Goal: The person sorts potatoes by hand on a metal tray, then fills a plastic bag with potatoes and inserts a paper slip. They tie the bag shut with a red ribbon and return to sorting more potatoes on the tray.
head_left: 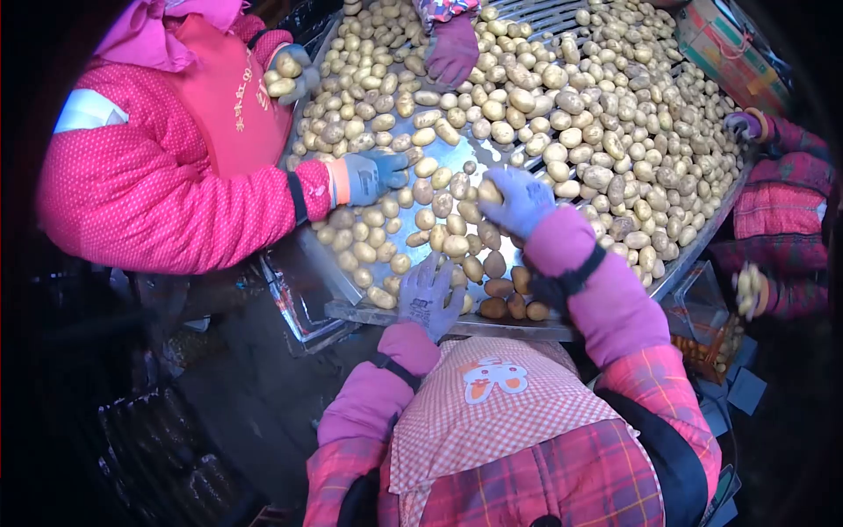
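My left hand (428, 297), in a lavender glove, rests at the near edge of the metal table with its fingers spread; potatoes lie beside its fingertips. My right hand (522, 204), also gloved, is farther in on the right, its fingers curled around a pale potato (490, 191). Between and ahead of my hands lie loose pale potatoes (455, 245). Several darker, brownish potatoes (498, 287) sit along the near edge, below my right hand. My right palm is hidden from the camera.
A metal sorting table (351, 279) carries a large heap of potatoes (615, 140) over its slatted part. One co-worker's gloved hand (373, 176) reaches in from the left; another's hand (452, 54) is at the far side. A cardboard box (733, 57) stands far right, a crate (702, 338) below right.
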`<control>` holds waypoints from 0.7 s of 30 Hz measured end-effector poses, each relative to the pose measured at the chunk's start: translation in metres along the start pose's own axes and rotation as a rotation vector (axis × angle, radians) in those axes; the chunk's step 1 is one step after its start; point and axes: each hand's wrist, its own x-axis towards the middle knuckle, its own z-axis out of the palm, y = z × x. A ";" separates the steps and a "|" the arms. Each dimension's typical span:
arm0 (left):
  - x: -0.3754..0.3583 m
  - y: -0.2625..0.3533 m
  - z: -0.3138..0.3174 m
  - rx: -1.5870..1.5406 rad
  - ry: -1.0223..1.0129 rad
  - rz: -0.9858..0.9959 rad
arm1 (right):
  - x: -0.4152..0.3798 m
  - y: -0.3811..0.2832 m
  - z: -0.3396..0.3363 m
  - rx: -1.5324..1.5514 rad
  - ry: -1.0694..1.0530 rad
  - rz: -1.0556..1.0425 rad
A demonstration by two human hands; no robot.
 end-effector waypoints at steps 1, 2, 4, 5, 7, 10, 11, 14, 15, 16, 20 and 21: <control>0.005 0.004 -0.004 0.029 0.052 0.040 | -0.015 -0.013 -0.017 0.110 -0.125 0.114; 0.009 0.007 -0.004 0.027 0.049 0.056 | -0.026 -0.020 -0.027 0.253 -0.242 0.162; 0.020 0.023 -0.014 -0.323 0.097 -0.093 | -0.046 -0.023 -0.032 0.324 -0.188 0.059; 0.020 0.040 -0.028 -0.783 -0.062 -0.409 | -0.054 -0.028 -0.039 0.322 -0.190 0.072; 0.038 0.047 -0.038 -1.317 -0.172 -0.536 | -0.047 -0.061 -0.075 0.355 -0.647 0.235; 0.032 0.023 -0.007 -1.960 -0.288 -0.757 | -0.049 -0.011 -0.035 0.367 -0.203 -0.260; 0.024 0.009 -0.001 -1.975 -0.401 -0.691 | -0.033 0.004 -0.042 0.278 -0.084 -0.125; 0.023 0.019 -0.022 -1.916 -0.451 -0.715 | 0.017 0.075 -0.043 -0.180 -0.029 0.071; 0.020 0.015 -0.017 -1.872 -0.413 -0.758 | 0.020 0.095 -0.028 -0.366 0.016 0.053; 0.018 0.013 -0.016 -1.827 -0.375 -0.806 | 0.027 0.090 -0.032 -0.478 -0.147 0.152; 0.011 -0.003 -0.009 -1.931 -0.429 -0.903 | 0.049 0.077 -0.030 -0.494 -0.303 0.266; 0.012 0.002 -0.024 -1.663 -0.427 -0.685 | 0.050 0.092 -0.022 -0.488 -0.251 0.229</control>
